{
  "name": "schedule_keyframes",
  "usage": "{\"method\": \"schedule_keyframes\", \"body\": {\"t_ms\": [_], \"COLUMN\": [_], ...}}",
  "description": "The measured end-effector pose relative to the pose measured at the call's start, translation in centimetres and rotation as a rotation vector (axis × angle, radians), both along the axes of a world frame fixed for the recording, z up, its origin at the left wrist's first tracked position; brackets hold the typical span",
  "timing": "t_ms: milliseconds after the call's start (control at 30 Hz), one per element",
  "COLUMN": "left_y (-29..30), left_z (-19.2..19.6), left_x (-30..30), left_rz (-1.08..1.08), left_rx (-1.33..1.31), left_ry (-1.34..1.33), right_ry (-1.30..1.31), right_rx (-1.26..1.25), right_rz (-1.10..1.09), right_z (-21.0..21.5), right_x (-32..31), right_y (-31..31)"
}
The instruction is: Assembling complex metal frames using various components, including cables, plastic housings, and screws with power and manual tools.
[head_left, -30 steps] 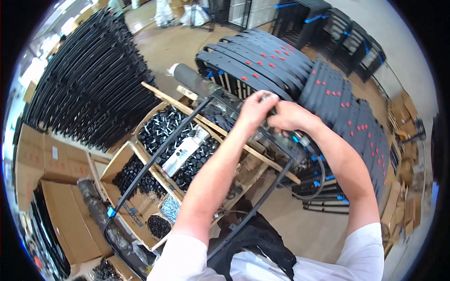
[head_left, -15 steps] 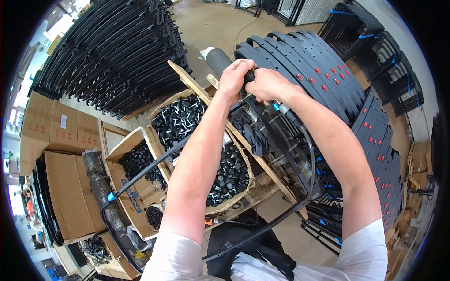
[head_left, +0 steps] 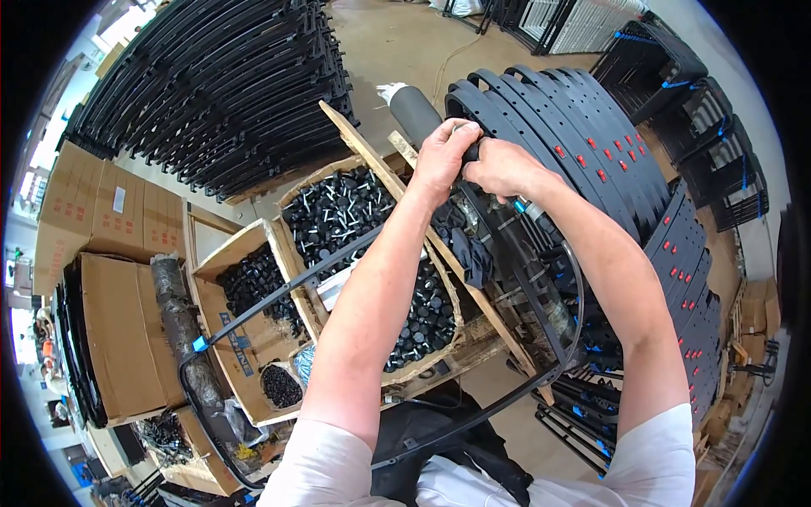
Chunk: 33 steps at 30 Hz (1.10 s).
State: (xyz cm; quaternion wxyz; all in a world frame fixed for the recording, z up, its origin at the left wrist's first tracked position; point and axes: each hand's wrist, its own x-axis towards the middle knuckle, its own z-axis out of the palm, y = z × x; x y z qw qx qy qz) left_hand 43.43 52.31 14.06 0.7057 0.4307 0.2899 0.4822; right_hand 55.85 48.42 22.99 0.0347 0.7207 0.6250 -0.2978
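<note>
My left hand [head_left: 443, 156] and my right hand [head_left: 500, 167] meet at the far top corner of a black metal tube frame [head_left: 279, 297], both gripping it close together. The frame runs from there back toward my body and down to a rounded corner with a blue tag [head_left: 199, 344] at the lower left. A dark cloth [head_left: 473, 249] hangs under my hands. A blue-tipped air hose [head_left: 541, 221] runs along my right forearm.
Cardboard boxes of black caps and screws [head_left: 338, 211] sit under my arms, framed by wooden slats [head_left: 397, 190]. Stacked black frames [head_left: 220, 84] lie far left; curved black parts with red tabs [head_left: 625, 186] stand at right. Cartons [head_left: 110, 211] line the left.
My view has shifted so the hands sit higher and further right. Both hands stay together on the frame's far corner; the boxes of parts now show more fully beneath my arms.
</note>
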Motion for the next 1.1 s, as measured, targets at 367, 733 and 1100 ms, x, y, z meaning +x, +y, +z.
{"method": "schedule_keyframes", "body": {"t_ms": [367,733,1100], "left_y": [0.4,0.9,-6.3], "left_z": [-1.4,-1.4,6.0], "left_x": [-0.1,0.5,-12.7], "left_rz": [0.038,0.035,0.164], "left_rx": [-0.006,0.008,0.087], "left_ry": [-0.038,-0.089,0.006], "right_ry": [0.209,0.396,0.092], "right_rx": [-0.022,0.015,0.009], "right_rz": [0.001,-0.089,0.207], "right_z": [-2.4,-1.4,6.7], "right_x": [0.1,-0.3,-12.6], "right_y": [2.2,1.6,-4.1]}}
